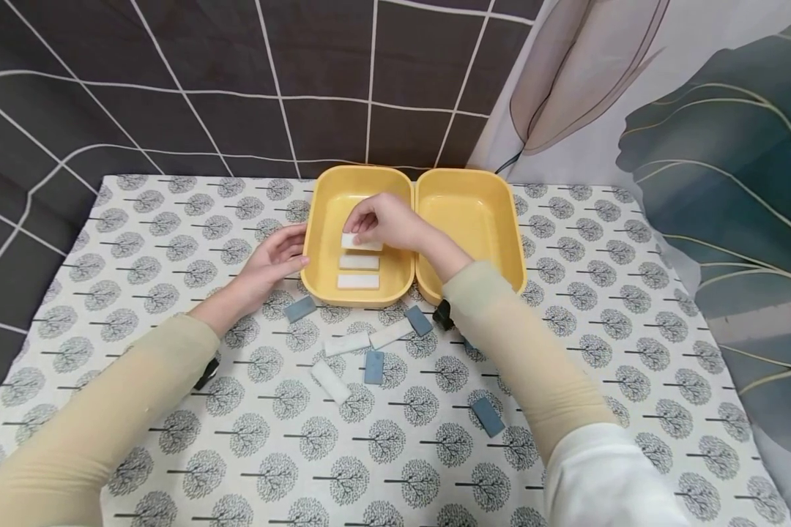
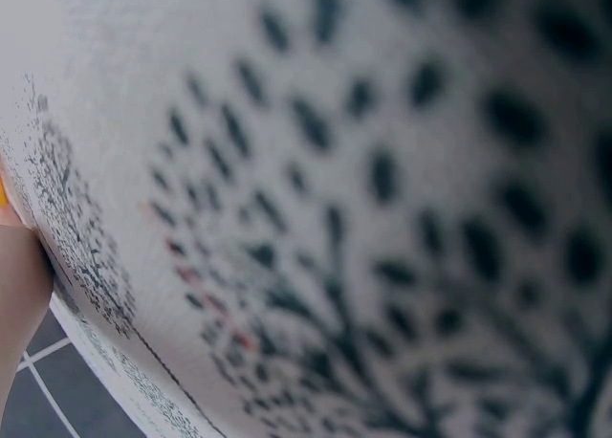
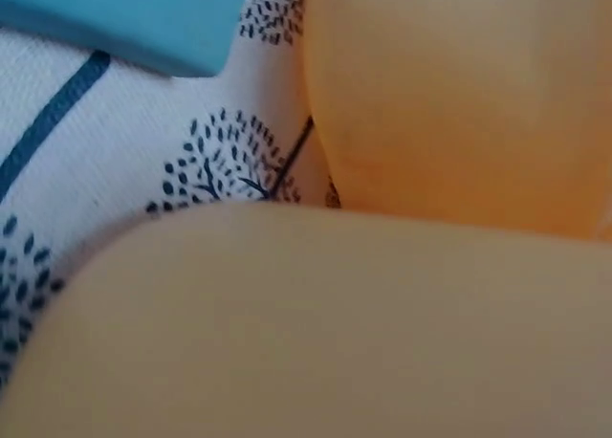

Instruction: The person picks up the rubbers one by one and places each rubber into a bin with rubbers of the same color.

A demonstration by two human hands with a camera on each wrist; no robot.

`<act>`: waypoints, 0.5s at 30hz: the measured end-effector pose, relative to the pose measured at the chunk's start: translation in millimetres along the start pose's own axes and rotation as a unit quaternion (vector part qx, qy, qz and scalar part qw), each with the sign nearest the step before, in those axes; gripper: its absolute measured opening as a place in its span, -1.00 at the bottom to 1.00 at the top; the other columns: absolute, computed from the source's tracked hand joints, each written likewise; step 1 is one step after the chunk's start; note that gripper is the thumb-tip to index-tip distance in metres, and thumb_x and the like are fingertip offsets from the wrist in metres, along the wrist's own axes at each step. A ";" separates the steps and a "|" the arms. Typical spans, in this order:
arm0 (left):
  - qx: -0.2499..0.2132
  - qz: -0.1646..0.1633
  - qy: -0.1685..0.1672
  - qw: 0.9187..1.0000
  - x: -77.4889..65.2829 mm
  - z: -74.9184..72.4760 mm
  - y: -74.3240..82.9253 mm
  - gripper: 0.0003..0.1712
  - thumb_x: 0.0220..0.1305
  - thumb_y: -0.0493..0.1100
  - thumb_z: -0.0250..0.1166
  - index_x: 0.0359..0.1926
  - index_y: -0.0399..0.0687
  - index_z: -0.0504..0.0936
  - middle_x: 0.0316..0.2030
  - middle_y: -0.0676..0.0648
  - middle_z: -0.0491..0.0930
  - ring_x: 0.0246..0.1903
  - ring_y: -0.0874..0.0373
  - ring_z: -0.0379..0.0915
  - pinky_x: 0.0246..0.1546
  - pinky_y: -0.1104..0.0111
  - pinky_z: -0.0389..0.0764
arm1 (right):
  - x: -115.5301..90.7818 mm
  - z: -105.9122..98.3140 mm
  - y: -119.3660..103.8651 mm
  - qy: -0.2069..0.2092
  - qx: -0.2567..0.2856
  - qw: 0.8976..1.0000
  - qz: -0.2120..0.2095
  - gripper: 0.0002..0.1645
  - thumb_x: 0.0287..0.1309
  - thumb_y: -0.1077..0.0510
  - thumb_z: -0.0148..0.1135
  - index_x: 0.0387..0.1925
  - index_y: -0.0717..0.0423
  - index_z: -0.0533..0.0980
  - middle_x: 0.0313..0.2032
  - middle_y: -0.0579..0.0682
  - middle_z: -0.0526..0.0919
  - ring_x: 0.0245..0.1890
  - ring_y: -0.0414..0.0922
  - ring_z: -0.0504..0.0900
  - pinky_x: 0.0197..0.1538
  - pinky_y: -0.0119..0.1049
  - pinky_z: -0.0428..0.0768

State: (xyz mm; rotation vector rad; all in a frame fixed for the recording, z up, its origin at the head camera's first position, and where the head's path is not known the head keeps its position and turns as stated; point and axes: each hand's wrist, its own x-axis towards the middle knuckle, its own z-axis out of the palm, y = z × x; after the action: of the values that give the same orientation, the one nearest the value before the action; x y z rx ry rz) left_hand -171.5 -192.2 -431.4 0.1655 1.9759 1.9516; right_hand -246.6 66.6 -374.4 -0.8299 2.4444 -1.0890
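My right arm comes up from the lower right and slants leftward, its forearm passing in front of the right yellow box and its wrist over that box's near left part. My right hand is over the left yellow box, palm turned down and fingers bent, pinching a white block between thumb and fingertips. That block is within the left box's outline, just beyond two other white blocks lying in a row on its floor; I cannot tell whether it touches the floor.

My left arm reaches forward and inward from the lower left. My left hand is loose, gripping nothing, with thumb and fingers spread against the outside of the left box's left wall.

Nearer me on the bench lie three loose white blocks and several blue blocks, one partly hidden by my right forearm.
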 end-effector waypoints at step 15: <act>-0.005 0.001 0.000 1.000 0.0 0.4 -0.3 -0.21 0.45 -0.41 0.15 0.63 -0.24 0.13 0.45 -0.11 0.36 0.26 0.31 0.42 0.34 0.59 0.54 | 7.5 8.8 4.5 -0.004 -0.043 0.999 0.024 -0.86 0.24 0.37 0.45 -0.16 0.24 0.77 -0.21 0.13 0.80 -0.19 -0.08 0.67 -0.02 -0.39 0.67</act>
State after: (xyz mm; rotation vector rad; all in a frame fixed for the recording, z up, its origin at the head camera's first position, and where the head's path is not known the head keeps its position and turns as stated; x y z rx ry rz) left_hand -171.3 -191.8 -431.7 0.1660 1.9671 1.9621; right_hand -249.6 59.4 -384.1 -0.7951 2.5070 -0.9672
